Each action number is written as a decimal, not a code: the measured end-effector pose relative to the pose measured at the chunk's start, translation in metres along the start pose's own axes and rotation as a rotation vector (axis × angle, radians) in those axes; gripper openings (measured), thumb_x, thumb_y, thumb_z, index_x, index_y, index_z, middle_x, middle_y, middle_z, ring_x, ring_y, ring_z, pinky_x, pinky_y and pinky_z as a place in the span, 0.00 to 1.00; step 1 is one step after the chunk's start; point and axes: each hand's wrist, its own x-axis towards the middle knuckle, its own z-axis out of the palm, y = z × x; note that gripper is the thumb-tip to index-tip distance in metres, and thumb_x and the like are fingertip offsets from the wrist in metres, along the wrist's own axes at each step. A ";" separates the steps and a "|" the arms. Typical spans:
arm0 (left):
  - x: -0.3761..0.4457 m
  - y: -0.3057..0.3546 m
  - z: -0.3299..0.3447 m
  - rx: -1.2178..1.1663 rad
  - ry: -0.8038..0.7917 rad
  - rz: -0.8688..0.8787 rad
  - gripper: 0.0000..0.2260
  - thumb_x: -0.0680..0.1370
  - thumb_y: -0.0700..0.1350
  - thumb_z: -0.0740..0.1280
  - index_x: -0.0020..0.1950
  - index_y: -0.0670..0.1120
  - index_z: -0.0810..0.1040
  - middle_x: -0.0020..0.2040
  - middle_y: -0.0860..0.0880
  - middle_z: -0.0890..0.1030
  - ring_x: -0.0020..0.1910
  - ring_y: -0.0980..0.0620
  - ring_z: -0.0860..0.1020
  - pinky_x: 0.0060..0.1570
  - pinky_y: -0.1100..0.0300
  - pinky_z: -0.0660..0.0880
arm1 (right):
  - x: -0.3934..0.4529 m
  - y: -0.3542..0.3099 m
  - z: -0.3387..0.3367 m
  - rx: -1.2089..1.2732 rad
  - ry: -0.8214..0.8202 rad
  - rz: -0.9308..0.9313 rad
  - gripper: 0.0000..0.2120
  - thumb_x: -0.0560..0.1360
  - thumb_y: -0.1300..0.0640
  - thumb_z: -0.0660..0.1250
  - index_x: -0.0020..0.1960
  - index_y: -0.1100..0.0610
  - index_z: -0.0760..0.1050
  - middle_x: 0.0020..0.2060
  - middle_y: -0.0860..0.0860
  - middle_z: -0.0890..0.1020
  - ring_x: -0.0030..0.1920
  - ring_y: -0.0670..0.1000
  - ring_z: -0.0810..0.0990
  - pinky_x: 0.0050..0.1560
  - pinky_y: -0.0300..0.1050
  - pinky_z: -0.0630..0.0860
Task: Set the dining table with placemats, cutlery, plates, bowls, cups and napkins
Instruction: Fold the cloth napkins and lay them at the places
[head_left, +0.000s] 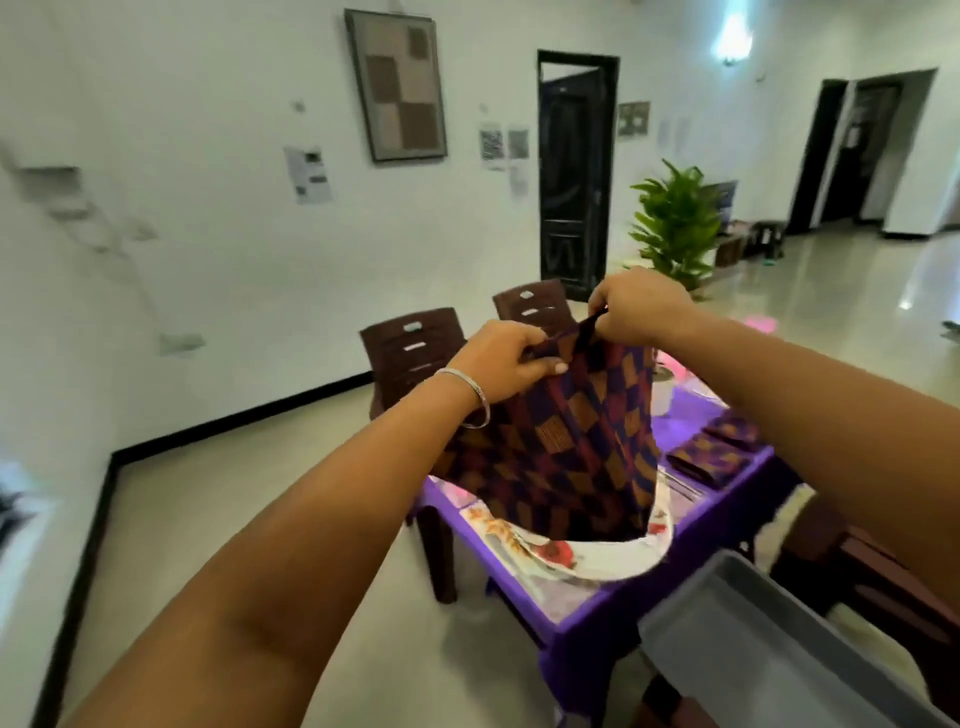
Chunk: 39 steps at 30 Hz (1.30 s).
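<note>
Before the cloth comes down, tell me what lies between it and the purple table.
Both the left hand and right hand grip the checked purple-and-orange cloth. Under its hanging edge, a white floral-printed mat already lies on the purple plastic table.

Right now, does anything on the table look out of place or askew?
Yes: the white floral placemat lies crooked, its near edge curling up off the purple plastic table, under the hanging checked purple-and-orange cloth.

We count one checked cloth (561, 447) held up, two folded cloths (709, 457) on the counter (582, 631), one floral placemat (561, 558), one grey tray (769, 654), two chairs (410, 348) beyond.
</note>
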 end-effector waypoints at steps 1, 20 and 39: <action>-0.008 -0.007 -0.015 -0.006 0.001 -0.022 0.13 0.74 0.52 0.71 0.34 0.48 0.75 0.29 0.52 0.75 0.29 0.57 0.72 0.30 0.67 0.66 | 0.007 -0.017 -0.004 0.048 0.003 -0.010 0.08 0.68 0.57 0.67 0.46 0.50 0.82 0.45 0.54 0.82 0.47 0.59 0.79 0.43 0.46 0.76; -0.173 -0.108 -0.143 0.300 -0.208 -0.407 0.07 0.76 0.43 0.69 0.53 0.45 0.81 0.46 0.49 0.80 0.46 0.51 0.77 0.45 0.61 0.73 | 0.045 -0.173 -0.016 0.234 -0.430 -0.340 0.32 0.70 0.73 0.53 0.66 0.50 0.76 0.61 0.54 0.78 0.56 0.56 0.77 0.59 0.47 0.75; -0.172 -0.105 -0.175 0.382 0.179 -0.131 0.06 0.76 0.46 0.68 0.51 0.48 0.83 0.51 0.53 0.79 0.49 0.55 0.75 0.55 0.50 0.72 | 0.026 -0.223 -0.046 0.386 -0.485 -0.707 0.34 0.69 0.75 0.51 0.58 0.46 0.81 0.48 0.39 0.82 0.47 0.46 0.81 0.44 0.38 0.79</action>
